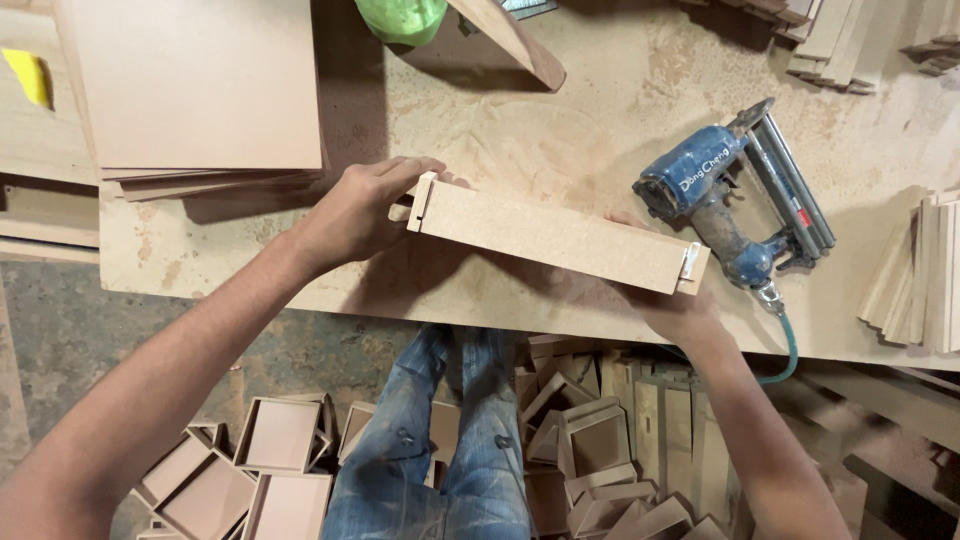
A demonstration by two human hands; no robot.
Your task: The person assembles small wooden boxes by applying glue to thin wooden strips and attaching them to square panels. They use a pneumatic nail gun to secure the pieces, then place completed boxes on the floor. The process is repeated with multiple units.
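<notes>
Floor, nearest you: finished shallow open boxes (pixel 280 440) lie heaped either side of your jeans (pixel 470 440). All that face up are bare inside. More boxes and loose offcuts (pixel 600 450) sit under the counter edge.

Counter (pixel 560 120), dusty with sawdust. Your left hand (pixel 360 210) wraps the left end of a long fibreboard strip (pixel 550 238), fingers closed over a short end piece (pixel 422 202) set crosswise there. Your right hand (pixel 670 305) grips the right end from below; it is mostly hidden by the strip, so only a firm hold can be judged. A second short end piece (pixel 692 264) stands at that end. The strip is held tilted, near the counter's front edge.

Progress, as a judgement: one long side with both ends on; the remaining sides and panel not yet fitted.

Just right: blue nail gun (pixel 735 200), lying idle, hose (pixel 785 350) trailing off the edge.

Farther: stacked flat panels (pixel 190 90) at left, cut strips (pixel 920 270) at right, a green object (pixel 400 18) at the far edge.
</notes>
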